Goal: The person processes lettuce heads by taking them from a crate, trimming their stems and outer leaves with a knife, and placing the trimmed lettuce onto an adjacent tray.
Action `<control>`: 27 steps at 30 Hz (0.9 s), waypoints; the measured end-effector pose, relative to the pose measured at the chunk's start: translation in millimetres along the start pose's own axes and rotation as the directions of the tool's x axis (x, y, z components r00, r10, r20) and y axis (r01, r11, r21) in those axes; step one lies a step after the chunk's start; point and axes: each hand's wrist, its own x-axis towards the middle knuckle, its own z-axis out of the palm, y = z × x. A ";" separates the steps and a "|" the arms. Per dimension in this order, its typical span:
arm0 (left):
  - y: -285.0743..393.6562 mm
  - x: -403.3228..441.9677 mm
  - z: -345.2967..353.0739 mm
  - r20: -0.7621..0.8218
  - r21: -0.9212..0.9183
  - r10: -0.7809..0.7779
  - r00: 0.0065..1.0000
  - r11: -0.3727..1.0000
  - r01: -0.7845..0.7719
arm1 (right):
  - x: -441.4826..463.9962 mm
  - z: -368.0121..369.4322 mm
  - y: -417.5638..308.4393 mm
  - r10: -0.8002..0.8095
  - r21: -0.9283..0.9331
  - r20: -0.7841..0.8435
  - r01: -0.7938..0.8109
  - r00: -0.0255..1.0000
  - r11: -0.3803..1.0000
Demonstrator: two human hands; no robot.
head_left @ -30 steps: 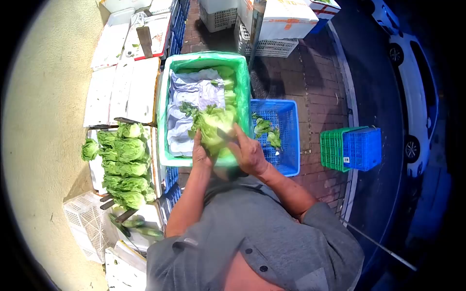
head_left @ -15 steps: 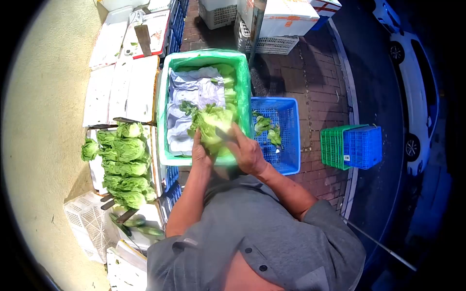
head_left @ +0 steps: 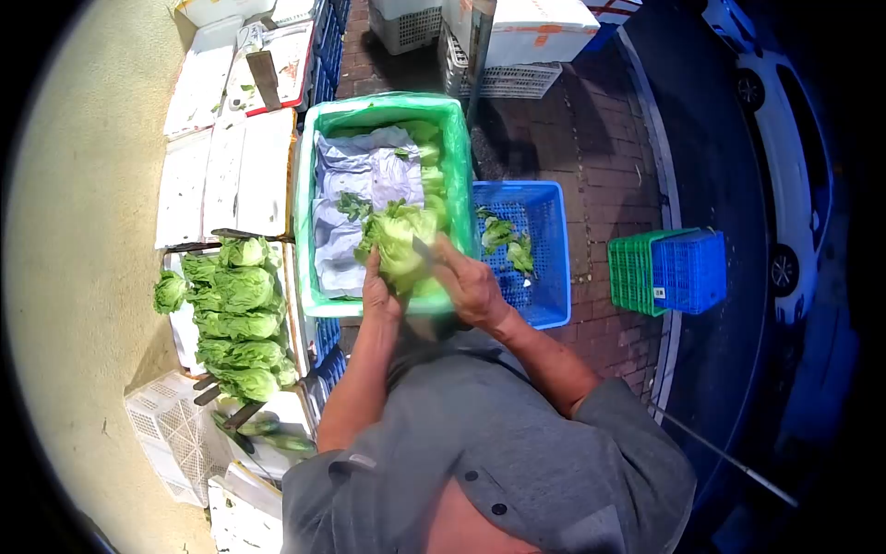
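Note:
My left hand [head_left: 379, 292] grips a head of green lettuce [head_left: 395, 242] from its near left side. Wrapped around a small knife, my right hand [head_left: 473, 291] is at the lettuce's right side. The dark knife blade [head_left: 423, 249] lies against the lettuce; its handle is hidden in my fingers. Both hands are over the near end of a foam box [head_left: 307, 226] lined with green plastic. Crumpled pale paper [head_left: 371, 175] covers part of its contents, and more lettuce shows along the right side.
Right of the box, a blue basket [head_left: 560, 258] holds loose leaves. Several lettuces [head_left: 242, 288] are lined up on a stand at left, near white foam lids [head_left: 263, 175]. Green and blue crates [head_left: 637, 274] stand by the kerb; a white car [head_left: 792, 157] is parked beyond.
The lettuce and both hands keep nearly the same place over the box. The knife blade shows slightly more clearly against the lettuce. The whole view has shifted a little.

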 end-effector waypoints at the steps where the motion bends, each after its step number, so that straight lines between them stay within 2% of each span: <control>1: -0.2 0.6 -1.1 -0.001 -0.003 -0.001 1.000 1.000 0.001 | -0.6 0.7 0.6 0.030 0.041 -0.004 -0.029 1.000 0.999; 4: -0.4 2.0 -4.3 -0.012 0.000 -0.010 1.000 1.000 0.010 | -0.9 -2.5 -3.3 0.098 0.033 0.018 -0.098 0.995 0.995; 7: -2.2 -2.1 -0.5 -0.025 0.026 0.014 1.000 1.000 -0.013 | -1.8 -0.3 -0.2 0.075 0.082 -0.018 -0.074 0.997 0.994; 13: -1.7 -4.9 3.5 -0.022 -0.001 0.029 0.999 1.000 -0.029 | -4.8 4.7 19.7 0.121 0.091 0.013 -0.122 0.993 0.988; 14: -0.4 -1.0 -1.4 -0.018 0.047 0.027 0.999 0.999 -0.026 | -4.7 5.9 23.5 0.126 0.104 0.016 -0.127 0.992 0.986; 16: 0.2 -0.3 -0.6 -0.045 0.047 0.024 0.999 0.999 -0.022 | -8.5 4.5 23.4 0.234 0.275 0.028 -0.233 0.972 0.933; 20: 5.8 1.4 -0.4 -0.064 -0.006 0.013 0.998 1.000 -0.013 | -23.0 -15.4 57.3 0.468 0.560 0.108 -0.443 0.877 0.700; 21: 7.1 -1.5 2.3 -0.063 -0.030 0.012 0.998 0.999 -0.014 | -22.6 -25.2 61.5 0.600 0.642 0.077 -0.500 0.796 0.582; 22: 9.1 4.9 -9.0 -0.096 0.050 0.040 0.995 0.998 -0.035 | -16.4 -30.1 66.7 0.706 0.714 0.088 -0.539 0.702 0.447; 23: 14.7 0.3 -4.8 -0.143 0.050 0.048 0.989 0.998 -0.041 | -16.7 -36.1 78.4 0.765 0.795 0.106 -0.516 0.636 0.319; 24: 17.7 3.3 -15.9 -0.078 0.053 0.063 0.995 0.997 -0.059 | -20.5 -43.9 99.2 0.814 0.853 0.149 -0.489 0.561 0.181; 25: 23.3 1.9 -15.8 -0.135 0.102 0.099 0.986 0.991 -0.085 | -24.1 -49.4 131.1 0.883 0.872 0.138 -0.477 0.449 0.106; 26: 36.4 -10.7 -5.2 -0.192 0.082 0.082 0.978 0.994 -0.067 | -30.6 -55.9 150.5 0.864 0.869 0.232 -0.494 0.447 0.022; 27: 41.0 -12.0 -2.8 -0.125 0.102 0.086 0.988 0.992 -0.074 | -46.0 -63.5 174.7 0.897 0.863 0.220 -0.505 0.383 0.004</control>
